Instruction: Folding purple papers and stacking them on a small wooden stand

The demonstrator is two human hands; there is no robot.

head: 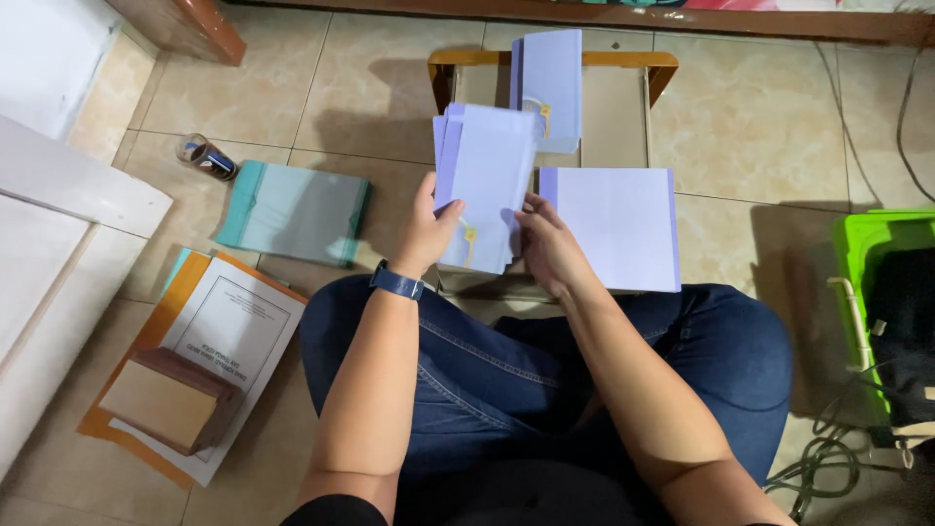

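A tiled floor (760, 127) is seen from above, with a seated person's legs in blue jeans (584, 370) crossed at the bottom. A low wooden stand (614, 107) is set in front of the knees. On it, a flat stack of pale lilac sheets (614, 229) is laid just to the right of the hands, and a smaller upright bundle (550, 83) is stood farther back. A sheaf of the same lilac sheets (487, 185) (fanned slightly at the top) is gripped between both hands: the left hand (424, 234) is closed on its left edge, the right hand (545, 248) on its lower right edge. A teal packet (292, 209) is laid on the floor to the left.
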